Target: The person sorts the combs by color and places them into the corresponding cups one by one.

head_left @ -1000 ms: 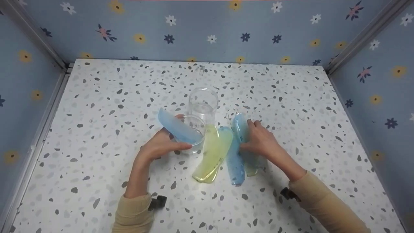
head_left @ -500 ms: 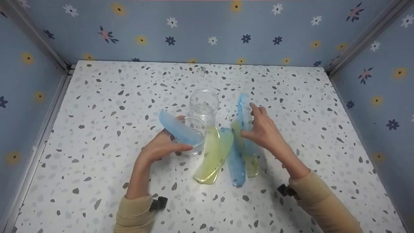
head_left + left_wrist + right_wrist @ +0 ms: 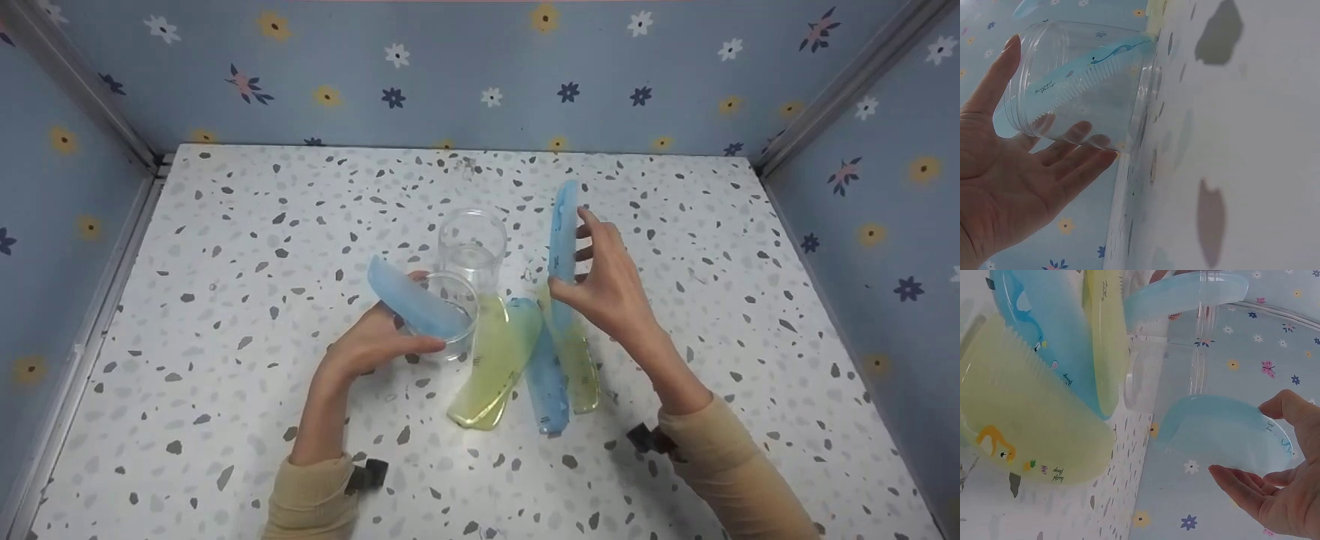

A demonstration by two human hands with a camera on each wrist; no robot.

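Note:
My left hand grips a clear plastic jar, thumb on one side and fingers on the other. The jar stands on the table, and a pale blue comb leans in it, its upper end sticking out past the rim. Between thumb and fingers, my right hand pinches another blue comb, raised and upright above the table. Under and beside it lie a yellow-green comb, a blue comb and overlapping yellow-green combs.
A second clear jar stands just behind the held one. Blue flowered panels enclose the speckled white table at the back and both sides. A dark wrist device sits at the left cuff.
My right hand has lifted the blue comb off the pile and moved it away from me, turning it upright. The left hand, jar and leaning comb have stayed put.

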